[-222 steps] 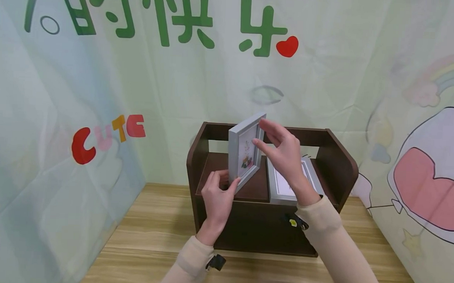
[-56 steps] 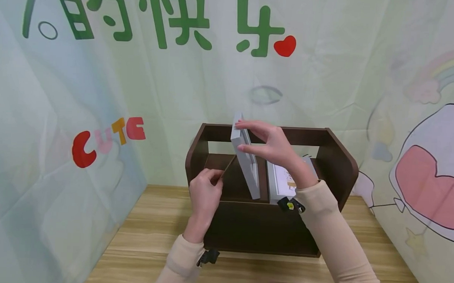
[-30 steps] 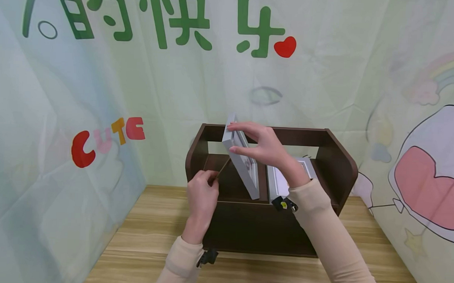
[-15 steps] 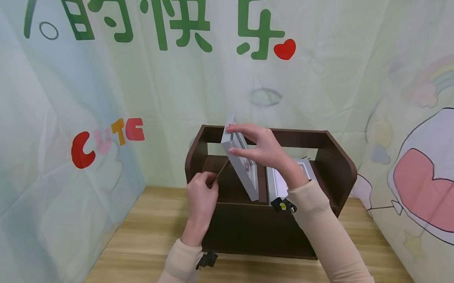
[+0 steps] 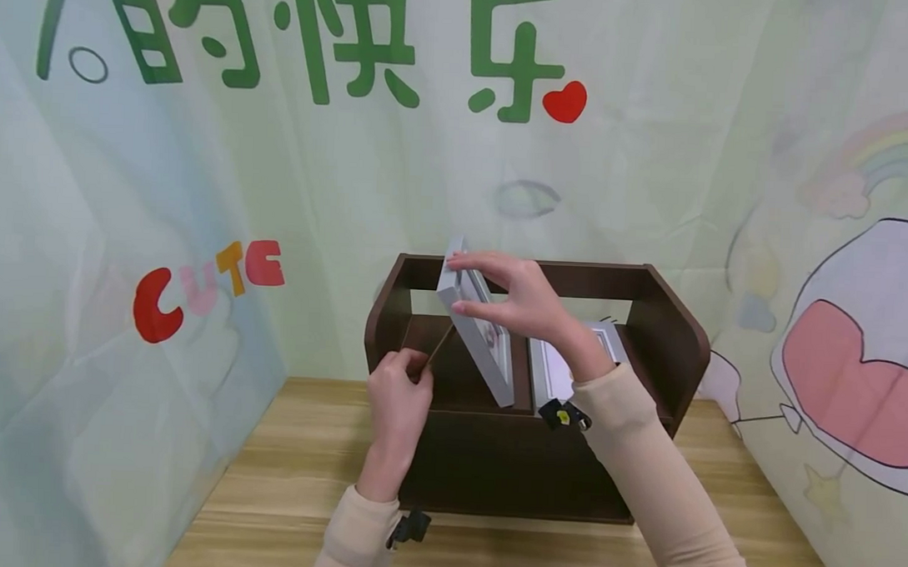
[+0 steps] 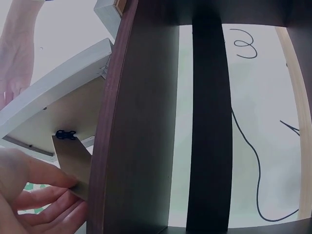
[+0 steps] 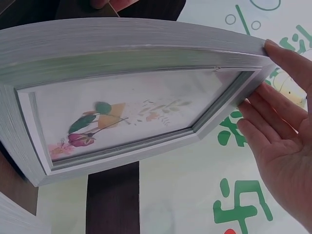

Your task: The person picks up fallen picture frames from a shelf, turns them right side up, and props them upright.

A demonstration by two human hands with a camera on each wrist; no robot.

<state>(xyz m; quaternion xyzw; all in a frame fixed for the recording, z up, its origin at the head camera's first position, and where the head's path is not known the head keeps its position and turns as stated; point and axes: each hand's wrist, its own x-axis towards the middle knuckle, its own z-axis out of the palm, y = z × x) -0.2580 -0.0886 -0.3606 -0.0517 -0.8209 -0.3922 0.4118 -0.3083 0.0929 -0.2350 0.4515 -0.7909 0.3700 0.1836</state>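
A grey-white picture frame (image 5: 476, 344) stands on its lower edge on the dark brown shelf (image 5: 519, 461), leaning back to the left. Its front, in the right wrist view, shows a pressed rose print (image 7: 83, 139). At the frame's top end, my right hand (image 5: 524, 298) grips the border between thumb and fingers. My left hand (image 5: 401, 398) pinches the free end of the brown support leg (image 6: 70, 156), swung out from the frame's back on a dark hinge (image 6: 66, 135). A second picture frame (image 5: 558, 370) lies on the shelf's right part, partly hidden by my right arm.
The shelf's raised side panels (image 5: 673, 345) and back rail (image 5: 597, 280) enclose its top. It stands on a wood-grain table (image 5: 268, 460). A printed fabric backdrop (image 5: 337, 196) rises behind and on both sides.
Earlier both hands held the frame more upright above the shelf. My left hand has moved to the support leg, now swung out, and the frame leans left. The last half second shows almost no motion.
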